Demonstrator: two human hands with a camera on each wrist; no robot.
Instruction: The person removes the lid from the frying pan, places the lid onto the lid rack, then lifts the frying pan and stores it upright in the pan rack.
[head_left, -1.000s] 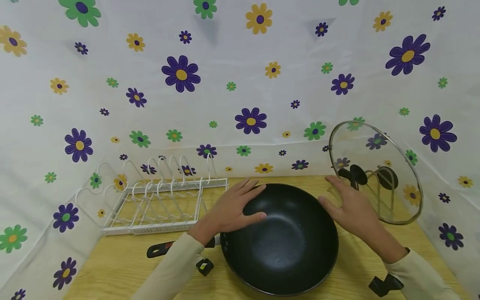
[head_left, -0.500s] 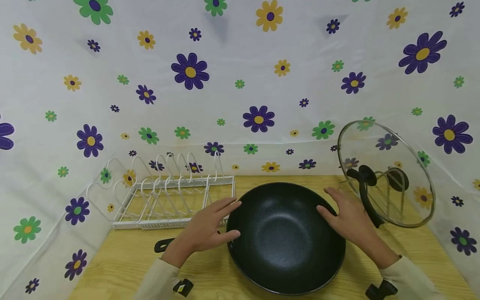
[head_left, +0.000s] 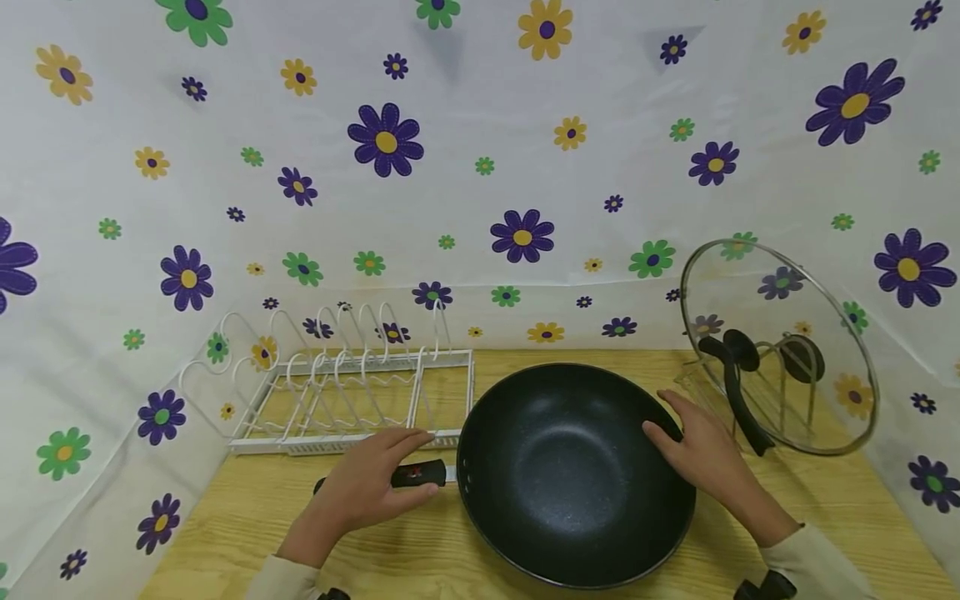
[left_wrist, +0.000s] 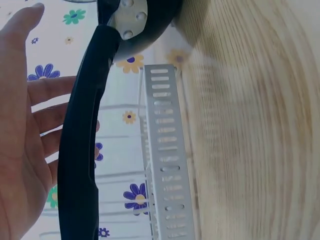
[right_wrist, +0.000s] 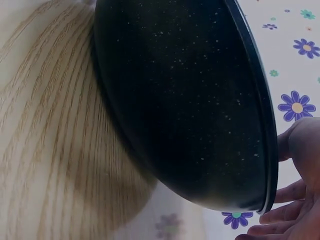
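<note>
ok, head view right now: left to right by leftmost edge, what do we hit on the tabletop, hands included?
White wire rack → left hand → black wok → right hand → glass lid. Wok handle left out, since the left hand overlaps it.

"How did the pan (head_left: 576, 477) look?"
"Smooth and softly glossy inside; its handle (left_wrist: 77, 140) looked like matt plastic."
"And the lid (head_left: 765, 312)?"
"That was clear glass, rimmed with shiny metal. The table (head_left: 247, 517) showed smooth wood grain."
</note>
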